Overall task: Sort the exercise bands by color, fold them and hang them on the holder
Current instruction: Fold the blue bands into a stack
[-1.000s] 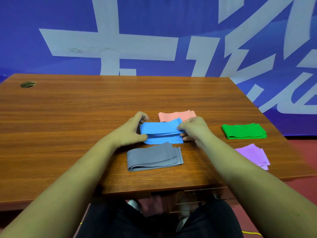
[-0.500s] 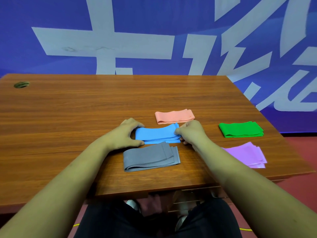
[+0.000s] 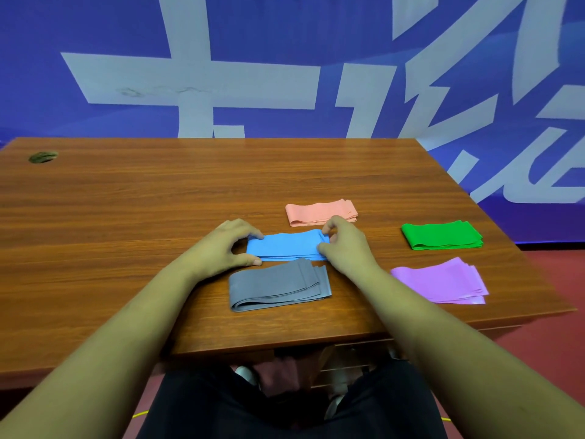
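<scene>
In the head view both forearms reach forward over the near edge of the table [image 3: 126,201], the left hand [image 3: 221,248] and right hand [image 3: 345,245] arched knuckles-up at opposite ends of the folded blue band [image 3: 285,245]. Each hand pinches its end between curled fingers and thumb. The blue band lies flat right of the table's middle, with the grey band [image 3: 275,285] just beside it toward the near edge, the pink band [image 3: 319,212] close behind it, and the green band [image 3: 441,235] and purple band [image 3: 440,280] by the right edge.
</scene>
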{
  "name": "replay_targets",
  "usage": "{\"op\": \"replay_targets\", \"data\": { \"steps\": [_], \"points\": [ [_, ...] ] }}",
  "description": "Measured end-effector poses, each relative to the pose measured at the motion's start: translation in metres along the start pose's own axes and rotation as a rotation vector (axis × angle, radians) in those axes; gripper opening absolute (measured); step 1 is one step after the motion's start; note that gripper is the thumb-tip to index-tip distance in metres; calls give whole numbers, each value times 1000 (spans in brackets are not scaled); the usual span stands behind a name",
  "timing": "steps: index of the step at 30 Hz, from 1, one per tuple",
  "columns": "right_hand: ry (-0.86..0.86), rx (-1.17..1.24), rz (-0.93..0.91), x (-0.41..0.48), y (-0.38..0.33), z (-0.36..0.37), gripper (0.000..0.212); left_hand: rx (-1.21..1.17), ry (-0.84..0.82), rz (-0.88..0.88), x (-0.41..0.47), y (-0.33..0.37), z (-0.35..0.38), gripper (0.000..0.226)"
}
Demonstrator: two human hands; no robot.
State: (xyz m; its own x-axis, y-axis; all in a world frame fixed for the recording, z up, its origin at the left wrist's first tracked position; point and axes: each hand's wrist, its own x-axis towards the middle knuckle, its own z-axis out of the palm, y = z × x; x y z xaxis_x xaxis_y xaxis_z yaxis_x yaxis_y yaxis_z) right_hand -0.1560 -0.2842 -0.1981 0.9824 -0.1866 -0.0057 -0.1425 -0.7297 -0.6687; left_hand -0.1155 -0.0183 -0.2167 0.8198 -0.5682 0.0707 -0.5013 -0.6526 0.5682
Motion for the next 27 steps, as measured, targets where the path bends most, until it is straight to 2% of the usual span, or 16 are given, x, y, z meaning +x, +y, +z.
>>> {"op": "replay_targets", "data": {
  "steps": [3, 6, 10, 12, 16, 22, 27],
  "points": [
    [-5, -55, -12, -2, -3, -3, 21, -19, -41, -57, -4, 5, -3, 55],
    [42, -36, 0, -3, -7, -21, 30, -53, 60, -122, -9, 16, -12, 51],
    [81, -66, -63, -4, -15, -44, 24, -21, 190, -129, -8, 37, -26, 23],
    [75, -69, -91, -2, -19, -51, 21, -27, 219, -106, -1, 49, -29, 18],
    [5, -71, -148, 13, -22, -50, 18, -75, 192, -100, 27, 57, -23, 16],
    [-134, -165, -284, 73, -16, -28, 20, -138, 168, -179, 88, 25, -4, 19],
    [-224, -194, -287, 122, -16, -21, 20, -106, 47, -229, 128, -2, 0, 24]
  ]
}}
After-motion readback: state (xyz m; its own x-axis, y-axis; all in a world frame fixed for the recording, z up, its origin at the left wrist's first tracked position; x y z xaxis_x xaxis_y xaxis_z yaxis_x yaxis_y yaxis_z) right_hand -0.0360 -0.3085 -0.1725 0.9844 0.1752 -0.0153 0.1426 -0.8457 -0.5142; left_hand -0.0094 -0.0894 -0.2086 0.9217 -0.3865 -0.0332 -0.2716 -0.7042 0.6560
